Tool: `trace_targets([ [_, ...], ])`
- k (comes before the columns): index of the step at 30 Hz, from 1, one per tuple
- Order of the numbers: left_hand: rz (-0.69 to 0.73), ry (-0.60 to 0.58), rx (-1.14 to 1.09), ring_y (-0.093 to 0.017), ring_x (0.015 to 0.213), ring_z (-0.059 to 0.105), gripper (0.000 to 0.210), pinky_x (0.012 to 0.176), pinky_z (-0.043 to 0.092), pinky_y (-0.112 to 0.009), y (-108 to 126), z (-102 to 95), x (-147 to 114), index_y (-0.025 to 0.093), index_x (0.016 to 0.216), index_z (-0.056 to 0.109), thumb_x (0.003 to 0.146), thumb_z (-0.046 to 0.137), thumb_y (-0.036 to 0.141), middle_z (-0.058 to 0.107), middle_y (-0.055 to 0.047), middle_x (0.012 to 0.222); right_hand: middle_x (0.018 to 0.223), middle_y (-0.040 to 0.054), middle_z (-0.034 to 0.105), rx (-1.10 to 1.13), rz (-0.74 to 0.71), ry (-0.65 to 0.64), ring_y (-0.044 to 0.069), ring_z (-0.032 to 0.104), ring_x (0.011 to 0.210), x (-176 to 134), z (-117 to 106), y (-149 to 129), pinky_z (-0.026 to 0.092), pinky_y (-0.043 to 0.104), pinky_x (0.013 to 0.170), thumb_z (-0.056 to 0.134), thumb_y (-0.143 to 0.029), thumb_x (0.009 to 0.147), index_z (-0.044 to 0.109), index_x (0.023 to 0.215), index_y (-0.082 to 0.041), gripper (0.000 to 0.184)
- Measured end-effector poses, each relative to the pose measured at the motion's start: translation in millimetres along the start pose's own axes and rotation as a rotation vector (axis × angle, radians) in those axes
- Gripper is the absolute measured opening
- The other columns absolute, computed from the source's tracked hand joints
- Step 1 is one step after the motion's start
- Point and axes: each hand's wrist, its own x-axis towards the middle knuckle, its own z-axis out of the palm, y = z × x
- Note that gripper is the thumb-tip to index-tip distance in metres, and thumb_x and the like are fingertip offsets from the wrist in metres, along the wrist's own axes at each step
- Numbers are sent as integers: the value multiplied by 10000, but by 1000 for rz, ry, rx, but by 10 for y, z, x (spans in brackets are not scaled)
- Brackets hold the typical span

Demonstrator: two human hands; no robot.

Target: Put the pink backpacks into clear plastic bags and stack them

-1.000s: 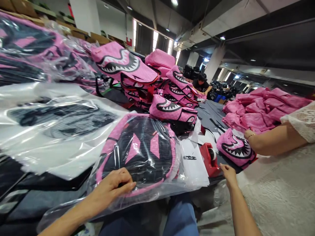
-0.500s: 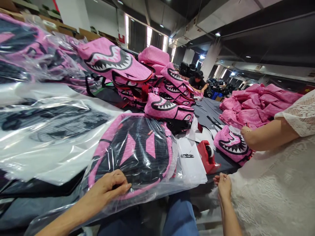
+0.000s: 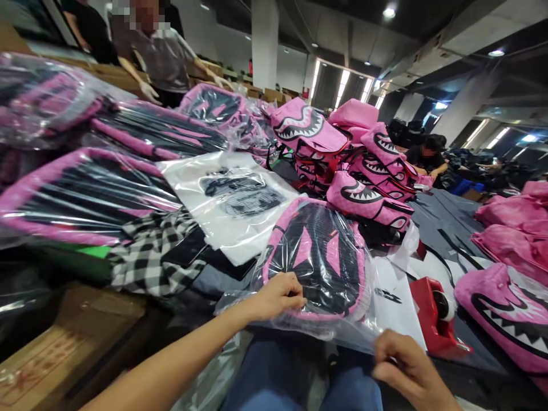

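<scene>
A pink and black backpack (image 3: 319, 268) lies in a clear plastic bag (image 3: 317, 331) at the table's front edge. My left hand (image 3: 278, 298) rests over the lower left of the backpack, its fingers curled on the plastic. At the bag's right front corner my right hand (image 3: 406, 365) is closed, thumb against fingers, on the edge of the film. It is slightly blurred. White printed sheets (image 3: 396, 299) lie right of the bag, beside a red tape dispenser (image 3: 440, 319). Behind the backpack sits a small pink bag (image 3: 368, 200) with a shark mouth.
A printed white plastic bag (image 3: 240, 197) and a black-and-white checked cloth (image 3: 156, 254) are to the left. Bagged backpacks (image 3: 94, 194) pile up there, with a cardboard box (image 3: 68, 342) below. More pink shark bags (image 3: 314, 134) are stacked behind. People (image 3: 160, 60) stand at the back left.
The view has swung left, bringing in bagged backpacks, the box and more people. My right hand has come to the bag's front corner. The person in white lace is out of view.
</scene>
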Motion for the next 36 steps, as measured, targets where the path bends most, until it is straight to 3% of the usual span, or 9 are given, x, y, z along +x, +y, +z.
trace_targets([
  [3, 20, 2, -15, -152, 733, 528, 240, 691, 384, -253, -27, 10, 3, 181, 584, 633, 806, 647, 271, 545, 14, 597, 625, -45, 598, -457, -141, -390, 113, 510, 558, 455, 254, -164, 313, 232, 562, 603, -410, 959, 583, 796, -228, 245],
  [7, 60, 3, -12, -156, 775, 538, 232, 697, 388, -247, -54, 3, 3, 187, 600, 640, 819, 642, 263, 556, 14, 604, 671, -32, 651, -826, -91, -390, 142, 589, 609, 817, 421, -110, 226, 246, 558, 620, -219, 911, 574, 829, -225, 94],
  [12, 56, -5, 33, -154, 760, 528, 277, 707, 380, -254, -47, -12, -16, 177, 609, 616, 858, 608, 296, 534, 8, 640, 649, -66, 630, -669, 70, -357, 127, 567, 598, 1060, 302, 17, 276, 221, 564, 675, -282, 861, 564, 786, -241, 141],
  [16, 58, -3, 53, -154, 755, 518, 290, 715, 367, -261, -50, 6, -14, 174, 588, 579, 859, 585, 277, 528, 6, 627, 559, -79, 517, -550, 121, -54, 120, 479, 517, 1023, 127, 161, 305, 223, 524, 697, -475, 828, 481, 726, -241, 335],
  [20, 76, 6, 43, -150, 749, 517, 283, 709, 358, -261, -83, 25, 2, 174, 587, 584, 858, 589, 253, 535, 8, 625, 558, -63, 482, -586, -128, 294, 108, 433, 473, 640, 208, 201, 328, 233, 509, 511, -524, 967, 488, 735, -241, 366],
  [23, 76, 1, 54, -149, 752, 523, 285, 706, 368, -259, -67, 7, -3, 174, 610, 597, 882, 605, 259, 532, 13, 643, 678, -26, 596, -695, -218, 95, 128, 549, 586, 515, 461, 146, 339, 240, 555, 632, -404, 931, 559, 805, -233, 224],
  [29, 272, 73, 461, -215, 958, 560, 166, 1018, 352, -411, 43, -34, -276, 215, 945, 669, 904, 699, 374, 648, -13, 854, 619, -71, 567, -855, 140, -257, 143, 527, 574, 923, 604, 44, 172, 259, 526, 910, -430, 628, 491, 724, -239, 470],
  [32, 305, 219, 708, -234, 1054, 552, 142, 1164, 176, -495, -44, -87, -500, 232, 1037, 646, 907, 697, 262, 681, -11, 879, 614, -77, 559, -844, 145, -281, 137, 514, 570, 991, 533, 43, 168, 255, 531, 904, -398, 634, 480, 719, -239, 461],
  [36, 200, 320, 660, -201, 1042, 555, 109, 1171, 112, -475, -255, -282, -629, 253, 852, 682, 953, 642, 266, 702, 21, 847, 599, -81, 556, -829, 147, -263, 139, 507, 576, 979, 547, 63, 173, 254, 538, 901, -358, 635, 488, 721, -240, 438],
])
